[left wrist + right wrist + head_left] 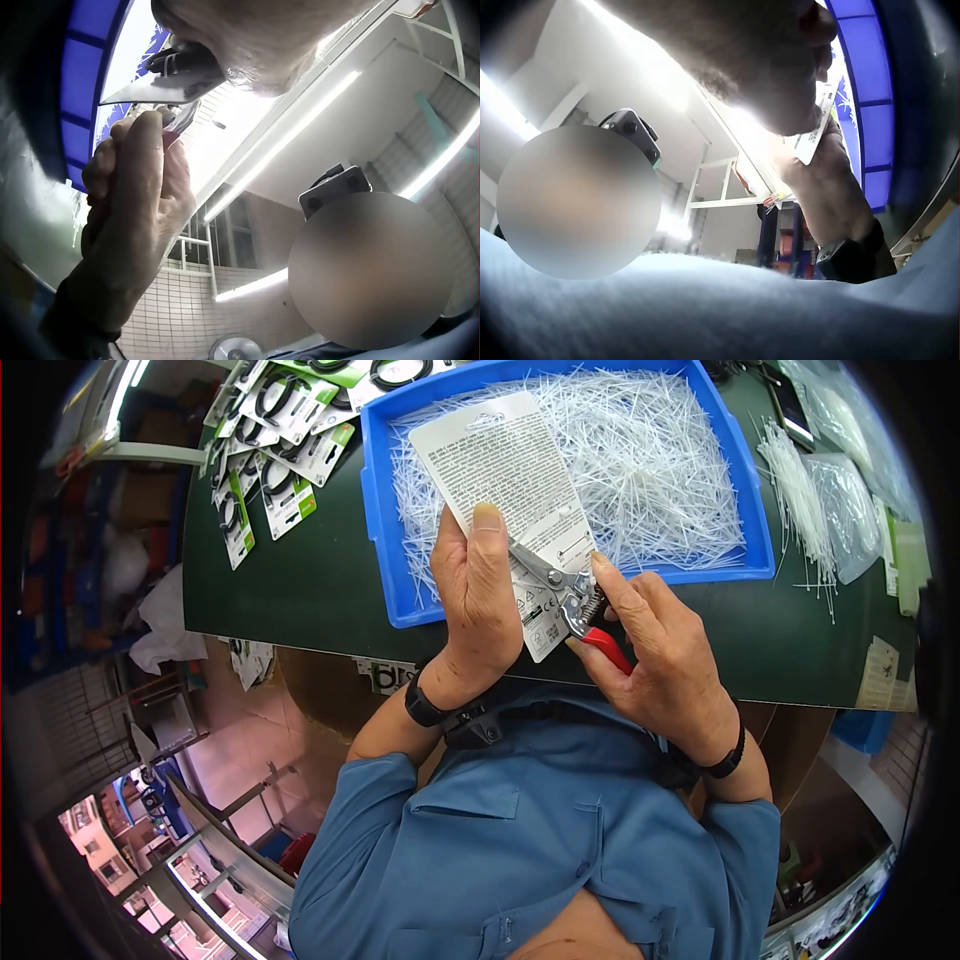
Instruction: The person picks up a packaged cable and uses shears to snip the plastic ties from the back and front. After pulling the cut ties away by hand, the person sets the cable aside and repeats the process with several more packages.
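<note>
Pinching a printed card point(520, 470) partly over the blue tray point(376, 530), the left hand point(480, 590) has its thumb on the front, other fingers mostly hidden behind. Right hand's point(665, 645) fingers are closed round red-handled snips point(605, 648), blades beside that thumb.

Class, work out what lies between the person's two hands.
Between the left hand and the right hand, the head view shows part of a printed card and, over it, the metal part of the red-handled cutters.
</note>
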Demonstrator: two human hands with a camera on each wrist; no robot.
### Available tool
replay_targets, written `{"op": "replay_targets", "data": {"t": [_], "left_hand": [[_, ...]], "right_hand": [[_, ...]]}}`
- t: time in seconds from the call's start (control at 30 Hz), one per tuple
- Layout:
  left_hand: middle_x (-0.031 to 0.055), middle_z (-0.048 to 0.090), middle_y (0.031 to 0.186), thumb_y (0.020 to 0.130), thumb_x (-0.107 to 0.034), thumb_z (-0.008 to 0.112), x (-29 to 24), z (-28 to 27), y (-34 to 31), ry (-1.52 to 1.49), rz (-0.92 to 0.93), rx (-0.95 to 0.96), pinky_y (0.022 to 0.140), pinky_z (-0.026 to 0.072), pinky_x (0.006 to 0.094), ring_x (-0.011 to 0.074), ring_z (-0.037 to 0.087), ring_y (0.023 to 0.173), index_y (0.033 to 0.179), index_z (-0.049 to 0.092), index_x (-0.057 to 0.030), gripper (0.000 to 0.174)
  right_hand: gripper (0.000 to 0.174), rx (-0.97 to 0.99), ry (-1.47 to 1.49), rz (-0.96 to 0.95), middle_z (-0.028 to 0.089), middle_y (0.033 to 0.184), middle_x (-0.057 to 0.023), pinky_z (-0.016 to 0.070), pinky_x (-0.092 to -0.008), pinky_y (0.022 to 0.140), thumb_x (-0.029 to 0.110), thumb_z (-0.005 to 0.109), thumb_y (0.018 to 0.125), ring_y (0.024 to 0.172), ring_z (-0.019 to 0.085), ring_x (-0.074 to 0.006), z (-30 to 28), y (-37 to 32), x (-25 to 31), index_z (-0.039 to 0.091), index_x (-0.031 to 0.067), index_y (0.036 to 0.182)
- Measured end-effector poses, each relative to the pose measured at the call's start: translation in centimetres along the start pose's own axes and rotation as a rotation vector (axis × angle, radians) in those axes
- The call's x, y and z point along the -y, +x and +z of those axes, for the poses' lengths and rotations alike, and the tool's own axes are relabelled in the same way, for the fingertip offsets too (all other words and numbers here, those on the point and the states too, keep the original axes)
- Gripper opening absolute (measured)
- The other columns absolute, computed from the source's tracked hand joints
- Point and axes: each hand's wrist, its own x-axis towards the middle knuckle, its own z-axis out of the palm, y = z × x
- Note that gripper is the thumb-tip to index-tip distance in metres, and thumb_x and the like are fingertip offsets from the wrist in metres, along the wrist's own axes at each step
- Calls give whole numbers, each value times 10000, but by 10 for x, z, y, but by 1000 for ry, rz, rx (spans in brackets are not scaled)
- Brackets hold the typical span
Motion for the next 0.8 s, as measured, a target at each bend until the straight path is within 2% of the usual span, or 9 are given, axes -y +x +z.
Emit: {"op": "replay_targets", "data": {"t": [0.2, 0.37, 0.43, 0.8], "left_hand": [[110, 644, 1227, 1110, -319, 488, -1, -5, 2, 40, -15, -10, 925, 497, 268, 111, 603, 1041, 1405, 465, 36, 462], [116, 644, 1218, 1101, -355, 489, -9, -23, 13, 75, -11, -142, 899, 512, 266, 128, 628, 1005, 1403, 471, 42, 499], [121, 642, 1216, 1096, -372, 487, -12, -28, 17, 35, -2, -203, 887, 519, 266, 136, 639, 994, 1401, 472, 45, 516], [130, 635, 1215, 1089, -362, 488, -10, -21, 12, 35, 43, -189, 918, 527, 277, 146, 639, 1049, 1419, 449, 47, 527]], "right_hand": [[789, -37, 57, 18, 586, 905, -116, 525, -310, 628, 11, 847, 740, 704, 613, -216, 5, -8, -4, 538, 18, 1466], [771, -40, 113, 113, 602, 930, -117, 525, -308, 637, 10, 834, 748, 720, 612, -208, -9, -18, -12, 544, 24, 1462], [771, -19, 100, 97, 604, 934, -119, 526, -313, 643, 15, 835, 748, 730, 611, -212, -6, -20, -14, 544, 25, 1462], [794, 18, 32, 34, 609, 954, -128, 528, -333, 680, 44, 841, 745, 788, 607, -240, 6, -15, -9, 529, 27, 1475]]}}
